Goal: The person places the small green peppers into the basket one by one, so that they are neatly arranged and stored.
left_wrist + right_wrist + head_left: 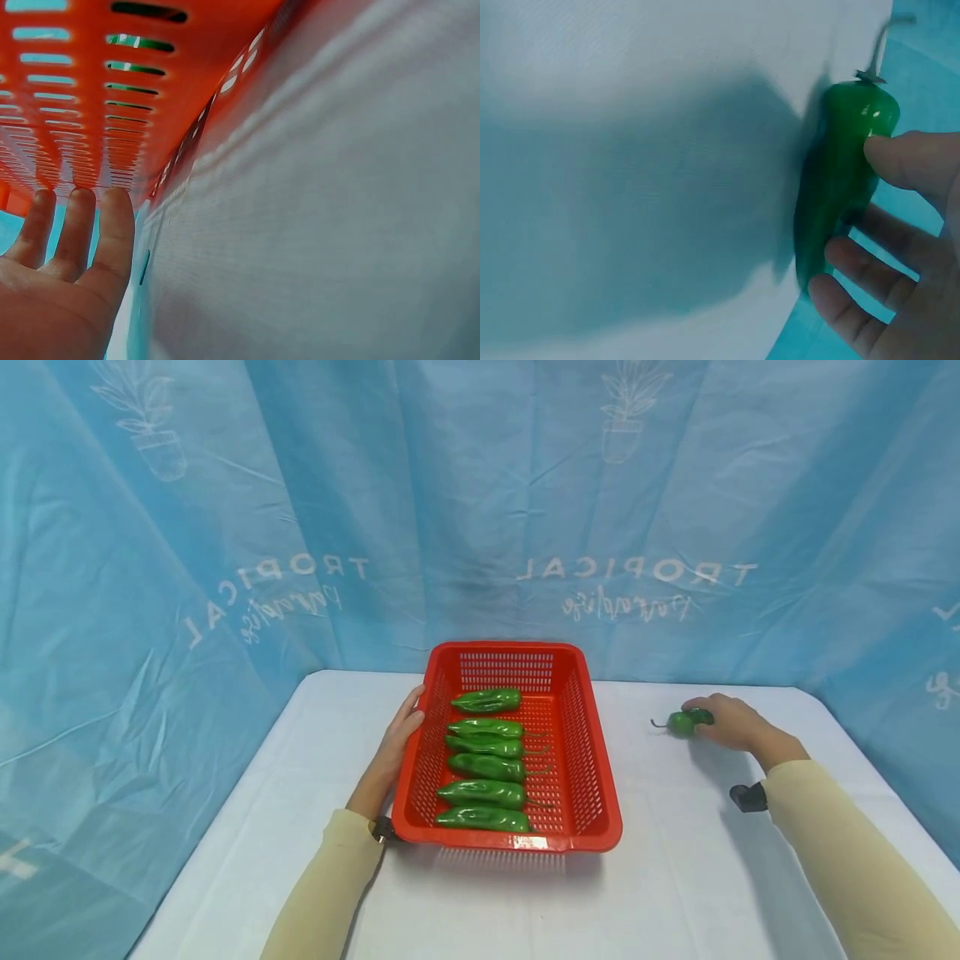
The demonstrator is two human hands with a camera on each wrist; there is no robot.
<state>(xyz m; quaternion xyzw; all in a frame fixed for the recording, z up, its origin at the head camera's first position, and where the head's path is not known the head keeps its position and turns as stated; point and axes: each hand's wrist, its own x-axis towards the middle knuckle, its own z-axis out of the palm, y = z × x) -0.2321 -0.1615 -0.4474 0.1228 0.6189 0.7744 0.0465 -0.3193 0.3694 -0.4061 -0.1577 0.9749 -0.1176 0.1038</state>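
A red plastic basket [597, 760] with slotted walls stands on the white table, and several long green peppers [487, 767] lie crosswise in it. My left hand [395, 739] is at the basket's left side. In the left wrist view its fingers [112, 232] reach up straight, tips against the slotted wall from outside. Off to the right, my right hand [726, 720] holds another green pepper [681, 723] whose thin stem points left in the head view. The right wrist view shows the thumb [900, 159] on this pepper's upper part and fingertips along its lower half.
The table [465, 910] has a white cover. Blue curtains [480, 527] printed with white lettering and potted plants hang behind it and at both sides. The basket's back rim is close to the rear curtain.
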